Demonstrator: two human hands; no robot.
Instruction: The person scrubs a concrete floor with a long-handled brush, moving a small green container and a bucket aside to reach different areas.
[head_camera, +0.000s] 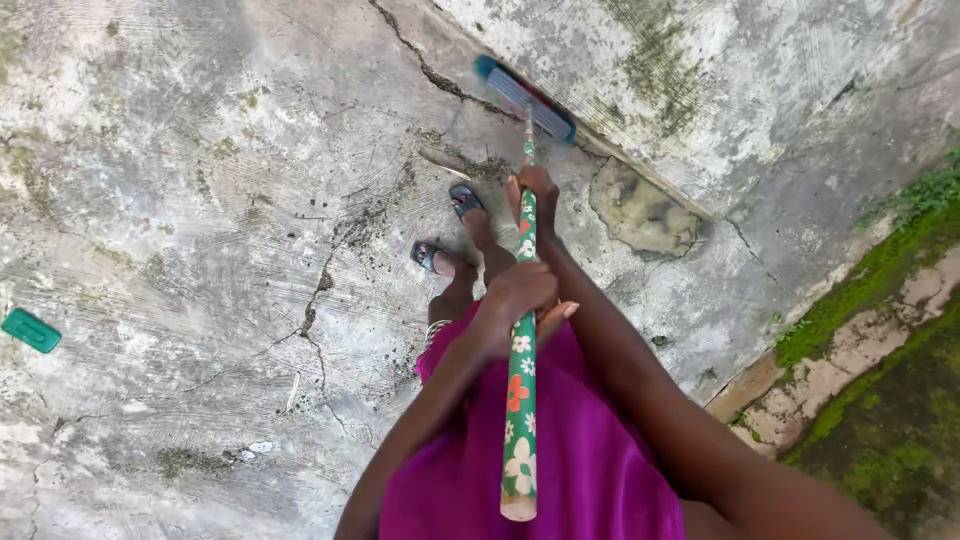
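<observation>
The broom handle (520, 400) was green, patterned with white and orange-red flowers, and its cut end showed pale tan. The broom head (524, 97) had blue bristles over a red strip. The garment (560, 460) was plain magenta. The 2 sandals (447, 228) had dark blue straps. The concrete floor (200, 200) was mottled grey and off-white, streaked with dark cracks and faint green stains. A flat object (30, 330) at the left edge was teal green. The moss (880, 270) along the right kerb was bright green beside brownish patches.
</observation>
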